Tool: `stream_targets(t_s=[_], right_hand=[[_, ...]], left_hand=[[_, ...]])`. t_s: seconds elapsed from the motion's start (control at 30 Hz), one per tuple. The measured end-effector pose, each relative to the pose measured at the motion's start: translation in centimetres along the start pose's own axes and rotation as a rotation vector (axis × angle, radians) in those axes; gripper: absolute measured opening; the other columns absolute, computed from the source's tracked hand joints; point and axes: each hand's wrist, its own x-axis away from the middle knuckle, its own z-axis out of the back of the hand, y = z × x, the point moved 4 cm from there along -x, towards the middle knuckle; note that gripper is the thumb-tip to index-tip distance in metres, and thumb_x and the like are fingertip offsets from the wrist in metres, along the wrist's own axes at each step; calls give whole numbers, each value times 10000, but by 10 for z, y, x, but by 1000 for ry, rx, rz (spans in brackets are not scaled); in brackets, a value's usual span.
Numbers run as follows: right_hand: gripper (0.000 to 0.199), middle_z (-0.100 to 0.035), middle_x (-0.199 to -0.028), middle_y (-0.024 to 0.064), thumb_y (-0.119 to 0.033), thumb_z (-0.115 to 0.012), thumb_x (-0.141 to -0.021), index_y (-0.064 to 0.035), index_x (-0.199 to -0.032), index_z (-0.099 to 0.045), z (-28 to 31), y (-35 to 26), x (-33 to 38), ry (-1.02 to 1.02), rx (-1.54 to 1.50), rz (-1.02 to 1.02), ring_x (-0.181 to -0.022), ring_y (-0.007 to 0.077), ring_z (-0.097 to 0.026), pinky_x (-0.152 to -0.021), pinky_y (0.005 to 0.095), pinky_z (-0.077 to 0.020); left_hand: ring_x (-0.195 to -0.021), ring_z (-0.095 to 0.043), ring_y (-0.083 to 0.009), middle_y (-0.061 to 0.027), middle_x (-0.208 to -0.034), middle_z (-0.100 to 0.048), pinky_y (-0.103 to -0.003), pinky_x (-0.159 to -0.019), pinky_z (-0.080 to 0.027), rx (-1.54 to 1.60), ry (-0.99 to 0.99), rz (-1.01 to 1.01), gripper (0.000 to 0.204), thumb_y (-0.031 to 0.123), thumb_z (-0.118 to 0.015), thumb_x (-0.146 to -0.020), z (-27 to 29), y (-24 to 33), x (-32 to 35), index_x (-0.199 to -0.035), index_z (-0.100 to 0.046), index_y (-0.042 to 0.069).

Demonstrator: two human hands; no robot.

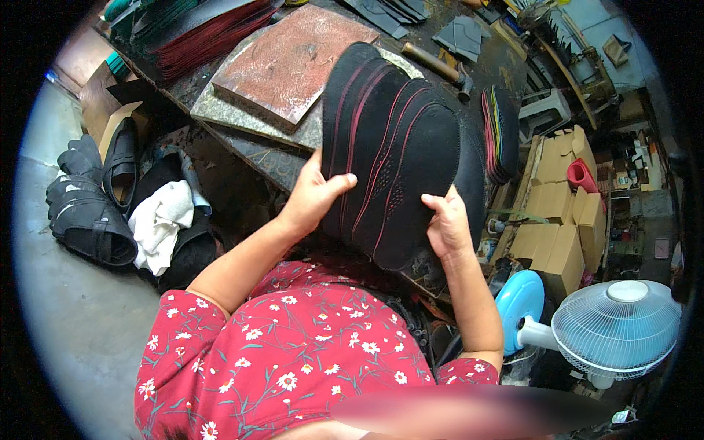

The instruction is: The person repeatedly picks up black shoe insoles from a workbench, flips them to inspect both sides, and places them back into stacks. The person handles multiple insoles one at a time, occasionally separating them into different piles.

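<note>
A fanned stack of black insoles (433, 139) with pink edges and small perforations is held upright in front of me, over the near edge of the workbench. At its left side my left hand (314, 196) grips the stack, thumb across the front and fingers hidden behind. My right hand (447, 222) pinches the lower right edge between thumb and curled fingers. Behind the insoles lies a reddish, worn board (293, 59) on a grey stone slab (253, 122). A hammer (438, 67) rests on the bench beyond the stack.
More insoles (497, 139) with coloured edges stand at the bench's right. Red-edged black pieces (213, 44) are piled far left. Black shoes (92, 220) and a white cloth (163, 226) sit at left. Cardboard boxes (546, 253) and a blue fan (616, 330) stand at right.
</note>
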Motion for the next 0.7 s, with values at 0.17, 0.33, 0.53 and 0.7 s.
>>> stream_targets(t_s=[0.17,0.33,0.53,0.7], right_hand=[[605,-550,-1298,120,46,-606,-798,-18,-1365,-405,-26,-6,4,-189,61,60,-1192,219,-534,-1032,351,-414],[563,-576,-1256,118,79,-587,-785,9,-1325,-443,-33,-42,17,-103,204,332,-1145,212,-561,-1002,323,-423],[540,-639,-942,138,36,-610,-692,-74,-1220,-576,-52,-82,63,-240,1491,760,-835,299,-639,-766,363,-520],[586,-579,-824,85,-14,-671,-697,-95,-1265,-549,-45,-44,57,-149,1561,758,-753,296,-598,-689,396,-504]], left_hand=[[-1166,-523,-216,-155,-1280,-549,-347,-1000,-405,-222,-205,-124,462,223,-568,-961,-26,-8,8,-1336,-461,-23],[-1113,-508,-261,-160,-1184,-527,-368,-955,-406,-573,-122,-417,519,248,-616,-924,-30,12,6,-1325,-417,-13],[-1278,-425,-284,-194,-1391,-393,-420,-1056,-343,100,121,-654,742,329,-582,-875,0,50,-15,-1448,-204,48],[-1128,-557,-251,-142,-1182,-596,-339,-1017,-380,-682,-112,-376,407,178,-603,-896,17,32,-14,-1251,-528,-7]])
